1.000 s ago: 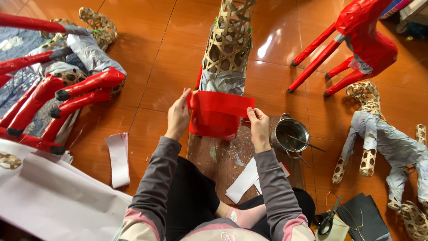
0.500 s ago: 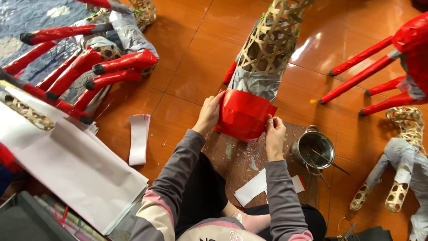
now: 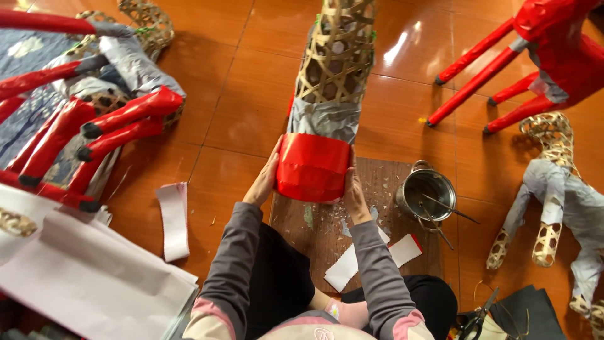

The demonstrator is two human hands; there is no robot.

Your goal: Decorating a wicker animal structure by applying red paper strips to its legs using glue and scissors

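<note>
Both hands press flat against a band of red paper point(image 3: 313, 167) wrapped around the near end of a long woven bamboo form point(image 3: 336, 53). The left hand point(image 3: 267, 178) lies along the band's left side and the right hand point(image 3: 353, 189) along its right side, fingers stretched and palms on the paper, so each grip is wide and pushing rather than closed around anything. The band looks smooth and glossy, with a few creases at its lower edge. Above it the form wears a strip of grey paper point(image 3: 322, 119), and past that the open lattice of pale bamboo strips is bare.

The form's near end rests on a brown wooden board point(image 3: 377, 182) lying on the floor, speckled with small paper scraps. On the board's right edge stands a small metal pot point(image 3: 428, 192) with thin sticks leaning in it, and white paper pieces point(image 3: 352, 264) lie near the person's knees.

The floor point(image 3: 220, 82) is of glossy orange-brown tiles. To the left lie figures with red-covered legs point(image 3: 119, 119) over grey and bamboo bodies, beside large white sheets point(image 3: 88, 277) and a single white strip point(image 3: 173, 220). Upper right is a red figure point(image 3: 553, 44) with thin legs; below it a grey-papered bamboo animal point(image 3: 560, 195). Scissors point(image 3: 475, 321) lie at the lower right.
</note>
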